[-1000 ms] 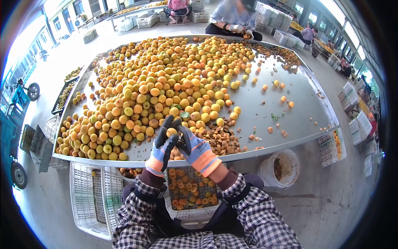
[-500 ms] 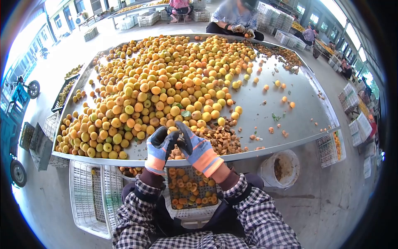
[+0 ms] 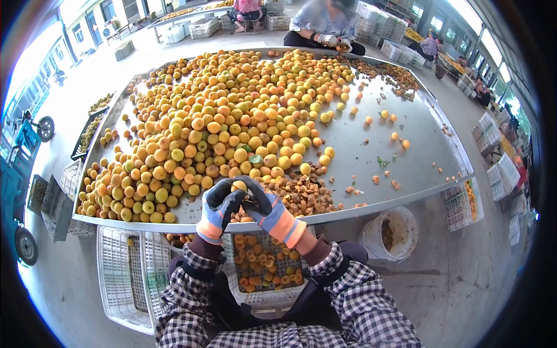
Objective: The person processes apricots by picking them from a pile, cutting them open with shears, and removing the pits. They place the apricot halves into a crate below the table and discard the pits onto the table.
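Both hands wear grey, blue and orange gloves with dark fingers and meet above the table's near edge. An orange-yellow apricot [image 3: 238,185] shows between the fingertips, gripped by my left hand [image 3: 217,210]. My right hand [image 3: 269,212] is closed against it from the other side, its fingers reaching over the fruit; what lies inside its grip is hidden. Just beyond the gloves, a heap of split brownish pits and scraps [image 3: 301,194] lies beside a large pile of whole apricots [image 3: 203,127] on the metal table [image 3: 371,145].
Below my hands, a crate [image 3: 264,296] holds apricot halves. A white basket [image 3: 119,278] stands to its left, a dirty white bucket [image 3: 377,238] to its right. Across the table sits a person with gloved hands [image 3: 335,42]. Loose fruit and a leaf [image 3: 383,161] lie on the table's right side.
An apricot is now visible between my fingers, where only the dark glove fingers showed before. My hands have shifted slightly down and left. The view has moved a little.
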The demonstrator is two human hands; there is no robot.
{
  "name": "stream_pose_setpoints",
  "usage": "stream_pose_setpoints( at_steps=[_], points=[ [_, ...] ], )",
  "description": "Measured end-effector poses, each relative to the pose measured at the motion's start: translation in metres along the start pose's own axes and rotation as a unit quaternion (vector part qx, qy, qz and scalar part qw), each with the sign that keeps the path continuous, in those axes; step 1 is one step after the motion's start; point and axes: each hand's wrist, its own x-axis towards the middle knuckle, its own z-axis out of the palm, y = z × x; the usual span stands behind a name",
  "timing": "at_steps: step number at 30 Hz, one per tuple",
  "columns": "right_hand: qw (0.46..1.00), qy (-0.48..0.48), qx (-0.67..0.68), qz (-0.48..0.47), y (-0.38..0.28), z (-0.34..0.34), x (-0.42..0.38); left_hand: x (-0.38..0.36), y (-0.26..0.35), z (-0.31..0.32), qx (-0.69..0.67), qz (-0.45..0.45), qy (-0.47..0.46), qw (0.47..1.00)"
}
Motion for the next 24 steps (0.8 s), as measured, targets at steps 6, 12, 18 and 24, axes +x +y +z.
stream_pose_setpoints(
  at_steps=[6, 12, 18, 24],
  points=[
    [0.959, 0.016, 0.241, 0.150, -0.002, -0.012, -0.004, -0.005, -0.013, -0.001, 0.039, 0.036, -0.063, 0.997],
    [0.960, 0.063, 0.201, 0.182, 0.004, -0.019, -0.007, -0.002, -0.009, 0.000, -0.121, -0.143, -0.050, 0.981],
    [0.952, -0.265, 0.052, 0.143, -0.041, -0.072, -0.009, -0.001, -0.004, -0.006, -0.193, -0.159, -0.019, 0.968],
    [0.971, 0.061, 0.203, 0.112, -0.036, -0.065, 0.005, -0.005, -0.005, 0.010, -0.181, -0.206, -0.059, 0.960]
  ],
)
